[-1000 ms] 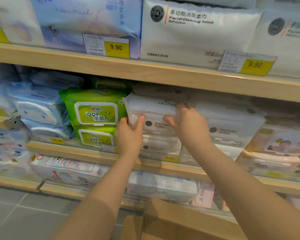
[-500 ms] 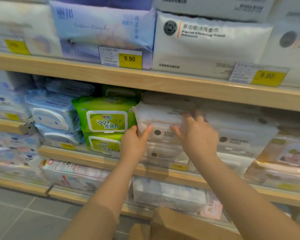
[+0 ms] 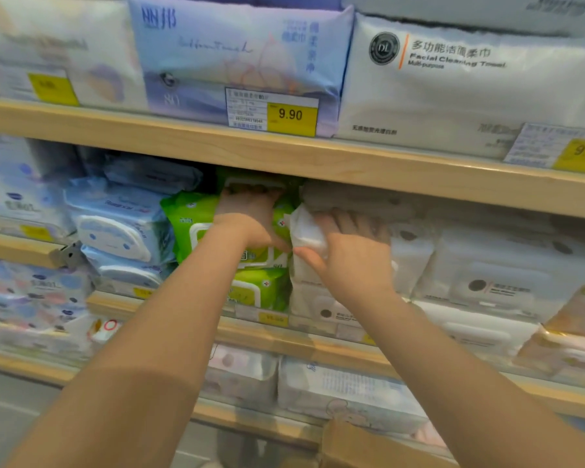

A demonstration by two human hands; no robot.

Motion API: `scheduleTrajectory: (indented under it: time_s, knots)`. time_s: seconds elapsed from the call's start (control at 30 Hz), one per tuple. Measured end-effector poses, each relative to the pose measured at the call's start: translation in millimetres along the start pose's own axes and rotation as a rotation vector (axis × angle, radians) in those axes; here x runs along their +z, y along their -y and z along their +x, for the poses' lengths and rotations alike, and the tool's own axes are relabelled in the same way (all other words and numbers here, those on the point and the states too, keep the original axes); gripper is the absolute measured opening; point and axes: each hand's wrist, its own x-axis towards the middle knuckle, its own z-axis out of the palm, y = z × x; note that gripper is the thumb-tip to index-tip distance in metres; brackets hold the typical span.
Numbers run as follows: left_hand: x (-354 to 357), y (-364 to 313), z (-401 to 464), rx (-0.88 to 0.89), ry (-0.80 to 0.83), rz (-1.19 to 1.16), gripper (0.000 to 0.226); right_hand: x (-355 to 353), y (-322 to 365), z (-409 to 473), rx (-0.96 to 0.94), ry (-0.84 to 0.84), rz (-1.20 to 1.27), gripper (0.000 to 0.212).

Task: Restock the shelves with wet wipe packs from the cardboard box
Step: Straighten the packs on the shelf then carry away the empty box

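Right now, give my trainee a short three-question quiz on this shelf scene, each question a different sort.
1. True or false: the left hand rests on the green wipe packs.
2. Multiple choice: the right hand grips which pack? A) blue pack B) white wipe pack C) green pack
3. Fill in: the yellow price tag under the lavender pack reads ____.

Key: 1 true; 2 B; 3 9.90

Pale wooden shelving [image 3: 318, 157] over grey floor [image 3: 11, 417] (evenly lit).
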Motion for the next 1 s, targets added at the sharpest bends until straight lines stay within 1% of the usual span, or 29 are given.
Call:
scheduleTrajectory:
  time_s: [0.07,0.13,0.23,0.33,0.43,0.47,0.5,0.53,0.6,0.63,0.67,0.7,0.73,0.77,0.8,0.9,1.0]
  knots:
    - [5,3,-1,-0.008,-0.061,0.011,0.097,6,0,2,0.015,-0.089,-0.019,0.056]
    - [8,12,-6,0.015,-0.094,0.014,0.095,8,0,6,0.052,-0.148,0.000,0.058]
    - [9,25,-12,0.074,-0.121,0.017,0.095,11,1,10,0.072,-0.133,0.013,0.060]
    - [10,29,-12,0.100,-0.123,0.018,0.097,13,2,14,0.075,-0.110,0.001,0.052]
    - [7,25,-13,0.115,-0.101,0.027,0.101,13,5,14,0.067,-0.088,0.009,0.051]
    - [5,25,-16,0.122,-0.110,0.013,0.102,12,4,13,0.058,-0.087,0.006,0.052]
    - [5,27,-22,0.130,-0.152,-0.022,0.103,10,3,14,0.057,-0.054,0.004,0.054]
    - [6,30,-31,0.124,-0.242,-0.092,0.102,7,2,15,0.061,-0.015,0.015,0.055]
    - [16,43,-58,0.026,-0.494,-0.363,0.097,0,2,10,0.060,0.013,0.123,0.058]
    - [27,52,-76,-0.068,-0.606,-0.535,0.091,-2,4,2,0.018,-0.033,0.185,0.058]
    - [41,61,-95,-0.189,-0.681,-0.688,0.086,-3,9,-10,-0.054,-0.120,0.232,0.055]
    - [58,70,-113,-0.318,-0.702,-0.805,0.081,0,14,-23,-0.120,-0.194,0.282,0.050]
    - [75,79,-127,-0.429,-0.670,-0.889,0.077,5,21,-38,-0.153,-0.215,0.355,0.043]
    - [92,85,-136,-0.510,-0.597,-0.950,0.073,12,29,-52,-0.155,-0.176,0.431,0.038]
    - [106,90,-141,-0.551,-0.512,-0.991,0.067,19,37,-62,-0.139,-0.093,0.482,0.035]
    - [126,94,-133,-0.500,-0.317,-1.016,0.051,37,61,-69,-0.035,0.144,0.558,0.035]
    - [129,91,-110,-0.473,-0.195,-1.098,0.054,52,72,-47,0.211,0.288,0.695,0.036]
